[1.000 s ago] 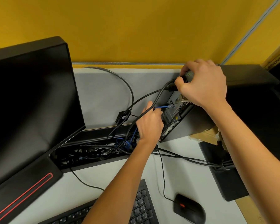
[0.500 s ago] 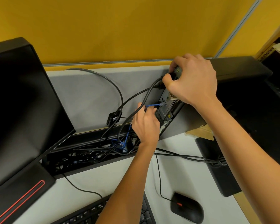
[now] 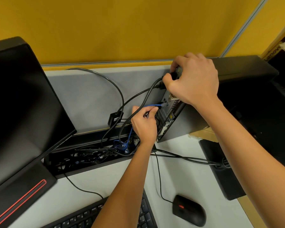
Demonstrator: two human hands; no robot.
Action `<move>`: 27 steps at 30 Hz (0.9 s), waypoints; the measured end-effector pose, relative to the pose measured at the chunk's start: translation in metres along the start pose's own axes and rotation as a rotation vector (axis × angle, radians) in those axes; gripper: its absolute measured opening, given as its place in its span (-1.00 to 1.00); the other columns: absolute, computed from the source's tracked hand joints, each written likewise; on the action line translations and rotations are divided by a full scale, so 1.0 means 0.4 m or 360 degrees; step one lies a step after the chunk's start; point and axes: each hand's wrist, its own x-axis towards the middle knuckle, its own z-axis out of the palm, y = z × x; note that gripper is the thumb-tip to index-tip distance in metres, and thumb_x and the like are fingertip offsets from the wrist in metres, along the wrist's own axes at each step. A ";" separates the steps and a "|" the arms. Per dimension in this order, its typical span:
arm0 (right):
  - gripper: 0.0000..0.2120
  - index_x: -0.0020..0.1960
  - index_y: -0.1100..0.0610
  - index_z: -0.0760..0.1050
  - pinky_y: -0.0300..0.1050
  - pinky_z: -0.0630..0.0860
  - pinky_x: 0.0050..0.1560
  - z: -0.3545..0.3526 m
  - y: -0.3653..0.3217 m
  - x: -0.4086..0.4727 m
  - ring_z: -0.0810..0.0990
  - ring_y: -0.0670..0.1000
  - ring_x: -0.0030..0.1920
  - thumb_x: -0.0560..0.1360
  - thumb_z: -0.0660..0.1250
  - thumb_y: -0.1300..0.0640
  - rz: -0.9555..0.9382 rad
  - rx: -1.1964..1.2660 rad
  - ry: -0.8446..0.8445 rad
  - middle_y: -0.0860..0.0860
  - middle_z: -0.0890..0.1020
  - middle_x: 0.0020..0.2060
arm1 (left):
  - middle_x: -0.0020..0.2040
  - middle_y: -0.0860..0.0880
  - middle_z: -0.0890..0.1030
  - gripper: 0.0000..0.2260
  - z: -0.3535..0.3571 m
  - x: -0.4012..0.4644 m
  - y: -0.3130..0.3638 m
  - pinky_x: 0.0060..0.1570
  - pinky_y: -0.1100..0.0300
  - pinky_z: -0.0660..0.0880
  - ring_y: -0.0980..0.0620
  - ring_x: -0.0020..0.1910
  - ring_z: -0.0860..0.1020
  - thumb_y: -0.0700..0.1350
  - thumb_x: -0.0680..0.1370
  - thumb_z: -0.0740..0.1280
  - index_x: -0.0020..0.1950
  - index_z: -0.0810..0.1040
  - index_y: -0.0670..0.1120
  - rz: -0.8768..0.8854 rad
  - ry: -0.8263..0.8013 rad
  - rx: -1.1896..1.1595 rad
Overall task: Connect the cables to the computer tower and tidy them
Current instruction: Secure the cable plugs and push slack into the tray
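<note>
Yellow partition behind the white table (image 3: 179, 175); computer tower (image 3: 184, 122) stands at its back edge. I judge connecting half done: blue cable (image 3: 152, 105) seated, my right hand (image 3: 194, 83) gripping the power plug (image 3: 161, 85), left hand (image 3: 144, 124) pinching a black connector (image 3: 146, 114); tray cables (image 3: 105, 152) untidied.

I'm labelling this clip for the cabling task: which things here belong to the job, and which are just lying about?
Part of the job:
computer tower
black power cable, in the right hand
blue network cable
left hand, at the rear ports
cable tray

Lying about:
mouse
keyboard
monitor
</note>
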 end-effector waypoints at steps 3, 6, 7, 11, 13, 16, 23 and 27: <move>-0.75 -0.09 0.03 0.57 -0.10 0.27 0.00 -0.002 -0.001 0.000 0.47 0.08 -0.03 0.37 0.24 -0.09 0.0015 0.0001 -0.0012 -0.08 0.44 -0.23 | -0.12 -0.08 0.51 -0.94 0.010 -0.020 0.007 -0.31 0.35 0.37 0.16 -0.29 0.47 -0.13 0.43 0.48 -0.14 0.69 -0.11 0.0048 0.0090 0.0170; -0.74 -0.10 0.03 0.57 -0.09 0.30 0.01 0.000 0.000 -0.003 0.47 0.08 -0.04 0.36 0.23 -0.09 0.0012 0.0005 -0.0001 -0.07 0.45 -0.23 | -0.16 -0.07 0.53 -0.92 0.004 -0.021 -0.018 -0.34 0.17 0.42 -0.02 -0.29 0.51 -0.10 0.47 0.43 -0.15 0.68 -0.09 0.0404 0.0115 0.0508; -0.74 -0.10 0.03 0.57 -0.09 0.30 0.01 0.000 0.000 -0.003 0.47 0.08 -0.04 0.36 0.23 -0.10 0.0008 0.0004 -0.0006 -0.07 0.45 -0.22 | -0.17 -0.09 0.54 -0.89 0.001 -0.013 -0.031 -0.36 0.13 0.46 -0.08 -0.29 0.54 -0.08 0.49 0.40 -0.15 0.67 -0.10 0.0541 0.0122 0.0609; -0.74 -0.10 0.02 0.56 -0.08 0.31 0.01 0.001 0.000 0.000 0.48 0.08 -0.04 0.36 0.22 -0.10 0.0003 -0.0002 -0.0004 -0.07 0.46 -0.22 | -0.18 -0.10 0.54 -0.86 0.010 -0.010 -0.031 -0.39 0.10 0.48 -0.12 -0.27 0.56 -0.07 0.50 0.37 -0.15 0.67 -0.10 0.0588 0.0182 0.0626; -0.74 -0.11 0.02 0.56 -0.08 0.32 0.01 0.002 0.001 0.001 0.48 0.08 -0.03 0.36 0.22 -0.10 0.0004 -0.0001 0.0005 -0.06 0.47 -0.22 | -0.18 -0.05 0.51 -0.92 0.029 -0.029 -0.013 -0.42 0.16 0.39 -0.03 -0.32 0.50 -0.11 0.47 0.42 -0.13 0.68 -0.09 0.0365 0.0232 0.0443; -0.74 -0.11 0.02 0.57 -0.09 0.30 -0.01 0.004 0.003 0.000 0.48 0.08 -0.04 0.36 0.23 -0.10 0.0001 0.0005 0.0010 -0.07 0.46 -0.23 | -0.19 -0.02 0.48 -0.95 0.057 -0.042 -0.009 -0.37 0.22 0.32 0.06 -0.35 0.41 -0.14 0.45 0.45 -0.13 0.69 -0.09 0.0170 0.0347 0.0263; -0.72 -0.12 0.02 0.56 -0.14 0.20 -0.06 0.012 0.007 0.005 0.46 0.06 -0.05 0.35 0.20 -0.12 -0.0013 -0.0041 0.0038 -0.06 0.49 -0.21 | -0.17 -0.03 0.49 -0.87 0.038 -0.025 -0.025 -0.41 0.18 0.35 0.02 -0.37 0.45 -0.10 0.50 0.35 -0.14 0.67 -0.11 0.0483 0.0245 0.0486; -0.70 -0.14 0.04 0.55 -0.10 0.27 -0.03 0.015 0.008 0.004 0.48 0.09 -0.05 0.34 0.18 -0.14 -0.0011 -0.0026 0.0058 -0.02 0.54 -0.19 | -0.15 -0.07 0.52 -0.92 0.029 -0.019 -0.011 -0.41 0.17 0.36 -0.02 -0.35 0.49 -0.15 0.49 0.39 -0.12 0.66 -0.12 0.0472 0.0179 0.0589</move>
